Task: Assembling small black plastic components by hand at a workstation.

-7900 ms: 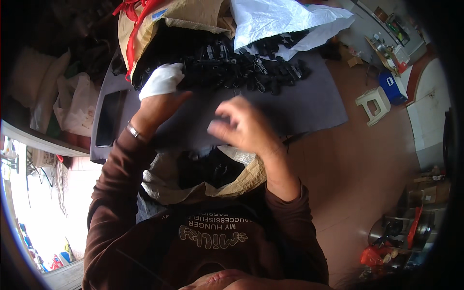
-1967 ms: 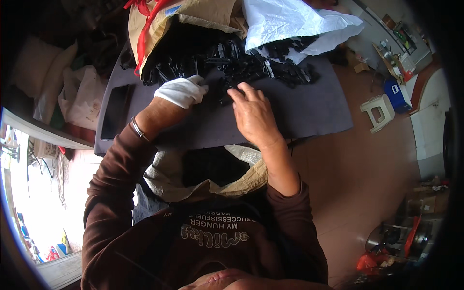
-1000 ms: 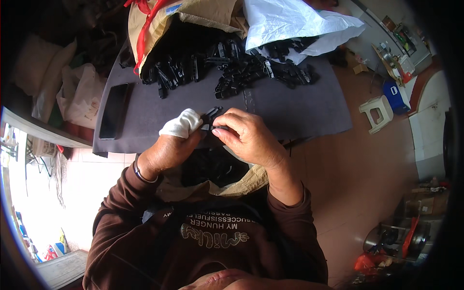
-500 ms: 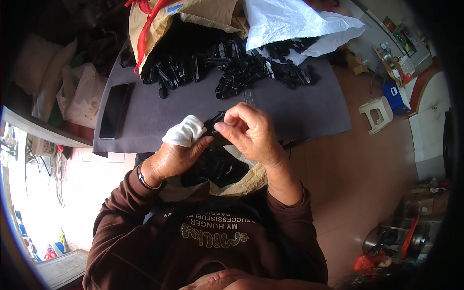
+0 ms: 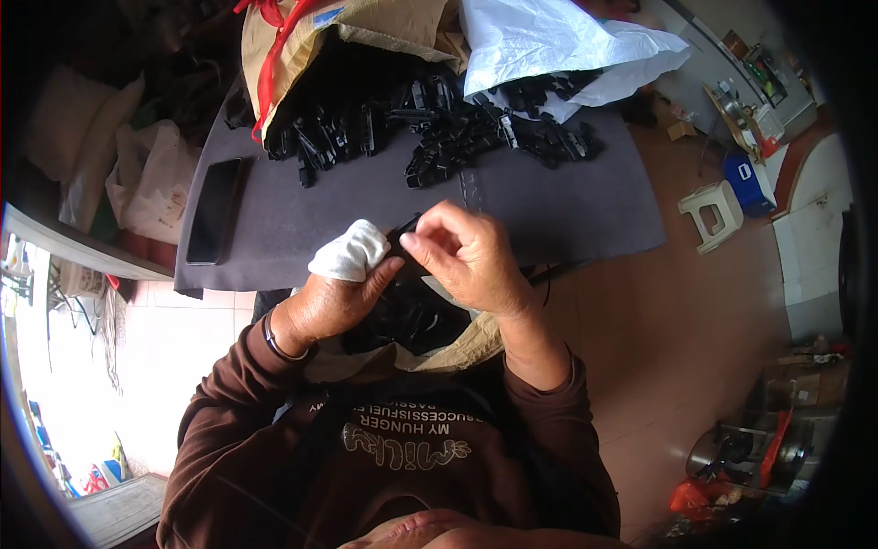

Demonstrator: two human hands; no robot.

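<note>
My left hand (image 5: 340, 288) has a white cloth (image 5: 350, 251) wrapped over its fingers, the thumb bare. It grips a small black plastic part (image 5: 400, 231), long and narrow, tilted up to the right. My right hand (image 5: 468, 254) is closed at the other end of the same part, thumb and fingers pinching it. Its exact shape is mostly hidden by the fingers. Below both hands, an open sack (image 5: 487, 337) on my lap holds more black parts (image 5: 416, 320). Beyond my hands, a pile of similar black parts (image 5: 448, 137) lies on the dark-covered table (image 5: 558, 215).
A tan sack (image 5: 384, 27) with a red ribbon (image 5: 272, 78) and a white sack (image 5: 558, 46) lie at the table's far side. A dark phone (image 5: 216, 210) rests at the left. On the floor to the right are a cream stool (image 5: 712, 218) and a blue container (image 5: 750, 186).
My right hand has shifted slightly down and to the left, its fingers curled a little more. Less of the black part shows between my hands. The pile has not moved.
</note>
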